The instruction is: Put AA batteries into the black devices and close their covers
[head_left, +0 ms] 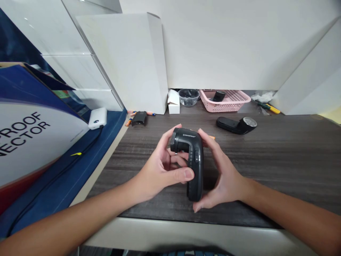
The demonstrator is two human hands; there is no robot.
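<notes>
Grey-brown table (290, 160) is supporting a pink basket (226, 107) at the rear. Left hand (157, 169) is holding the black device (196, 156) above the table's near part, thumb in front, fingers behind. Right hand (227, 179) is spreading its fingers wide around the device's right side; firm contact cannot be confirmed. Caution: a loosening left thumb could be causing a slip, dropping the device.
</notes>
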